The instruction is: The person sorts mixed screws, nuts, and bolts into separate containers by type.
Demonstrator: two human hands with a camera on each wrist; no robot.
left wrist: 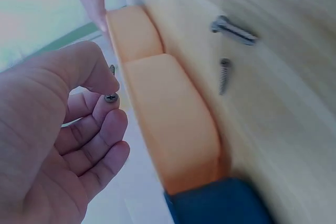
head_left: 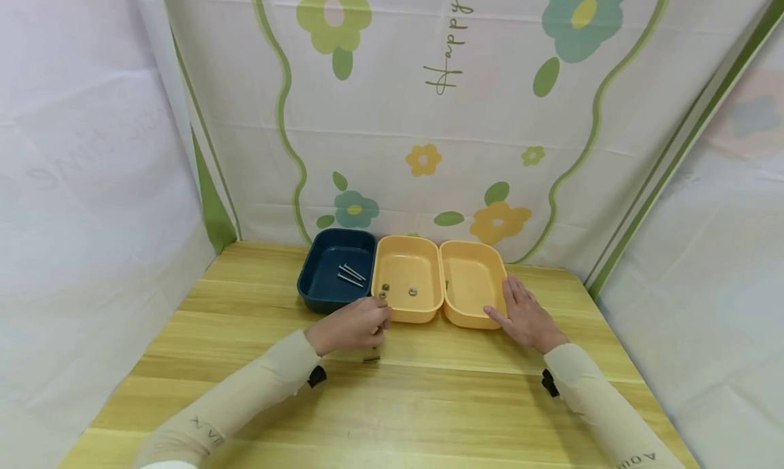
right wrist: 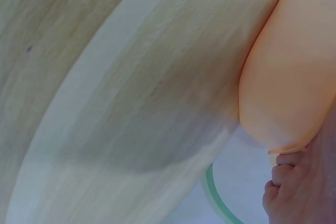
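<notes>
My left hand (head_left: 355, 325) is in front of the middle yellow tray (head_left: 412, 316). In the left wrist view that hand (left wrist: 79, 124) pinches a small screw (left wrist: 111, 98) between thumb and index finger, its cross-slotted head showing. Two more screws lie on the table, a thicker one (left wrist: 235, 31) and a thin one (left wrist: 224, 76). My right hand (head_left: 528, 316) rests on the right side of the right yellow tray (head_left: 474, 320), fingers along the rim. Several small nuts, one of them (head_left: 413, 292) near the centre, lie in the middle tray.
A dark blue tray (head_left: 312, 300) holding several long screws (head_left: 352, 274) stands left of the yellow ones, side by side with them. Behind the trays hangs a flowered cloth (head_left: 367, 135). A small dark piece (head_left: 447, 285) lies at the right yellow tray's left side.
</notes>
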